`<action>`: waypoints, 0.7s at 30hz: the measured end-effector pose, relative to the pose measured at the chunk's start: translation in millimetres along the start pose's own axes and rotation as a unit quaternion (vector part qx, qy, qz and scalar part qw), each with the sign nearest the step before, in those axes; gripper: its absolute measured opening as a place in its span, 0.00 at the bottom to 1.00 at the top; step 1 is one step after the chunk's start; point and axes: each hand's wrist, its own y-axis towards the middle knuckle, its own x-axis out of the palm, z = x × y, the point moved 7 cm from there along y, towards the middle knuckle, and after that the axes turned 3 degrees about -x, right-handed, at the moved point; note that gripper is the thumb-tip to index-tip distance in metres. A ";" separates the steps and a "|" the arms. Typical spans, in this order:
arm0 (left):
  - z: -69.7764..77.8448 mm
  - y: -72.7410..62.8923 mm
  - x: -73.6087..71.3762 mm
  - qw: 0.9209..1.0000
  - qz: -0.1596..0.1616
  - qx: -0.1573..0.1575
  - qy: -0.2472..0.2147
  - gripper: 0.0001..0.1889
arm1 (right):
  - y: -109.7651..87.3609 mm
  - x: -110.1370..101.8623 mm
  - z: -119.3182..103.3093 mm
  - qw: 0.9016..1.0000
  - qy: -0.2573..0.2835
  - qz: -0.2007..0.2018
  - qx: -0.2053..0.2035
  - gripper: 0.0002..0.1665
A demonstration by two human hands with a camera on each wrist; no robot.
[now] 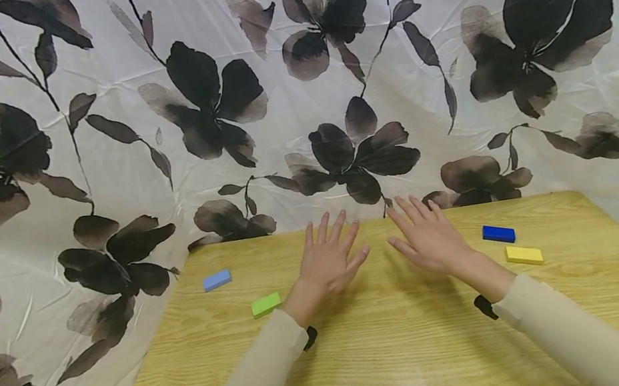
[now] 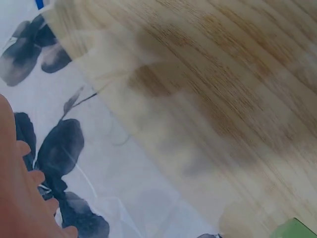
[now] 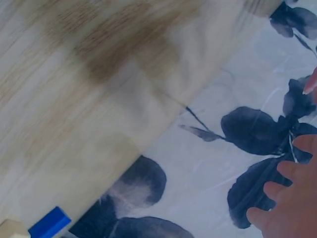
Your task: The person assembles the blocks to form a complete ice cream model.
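Both hands are held out over the wooden table [image 1: 372, 358] with fingers spread and nothing in them. The left hand [image 1: 329, 261] is nearest a green block [image 1: 266, 304], which lies beside its wrist. Farther left lies a light blue block [image 1: 216, 280]. Beyond the right hand [image 1: 429, 238], to its right, sit a dark blue block [image 1: 498, 233] and a yellow block [image 1: 524, 255]. In the left wrist view the left fingers [image 2: 20, 183] show at the edge, with a corner of the green block [image 2: 294, 230]. The right wrist view shows the right fingers [image 3: 287, 198] and the dark blue block [image 3: 49, 223].
A white cloth with dark flowers [image 1: 234, 23] hangs behind the table's far edge and down its left side. Dark bands [image 1: 485, 307] show at both wrists, by the sleeve cuffs. A bright reflection lies on the near part of the tabletop.
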 end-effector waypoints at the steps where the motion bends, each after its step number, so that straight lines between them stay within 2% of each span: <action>1: -0.5 -1.3 -2.4 1.000 0.005 0.003 -0.003 0.38 | -1.0 -2.0 -0.7 1.000 -0.001 0.003 -0.004 0.39; 6: -3.7 -7.3 -12.8 0.999 0.032 0.014 -0.025 0.38 | -8.3 -12.1 -0.7 0.999 -0.009 0.026 -0.024 0.38; 11: -6.7 -15.7 -21.3 0.996 0.059 0.041 -0.053 0.39 | -19.3 -16.8 7.5 0.999 0.005 0.029 -0.029 0.36; 14: -11.4 -21.8 -26.6 0.994 0.075 0.053 -0.056 0.39 | -25.9 -19.2 14.6 0.999 0.017 0.028 -0.028 0.35; 21: -27.2 -36.5 -36.8 0.992 0.093 0.061 -0.065 0.38 | -38.2 -30.0 24.8 0.998 0.054 0.029 -0.023 0.33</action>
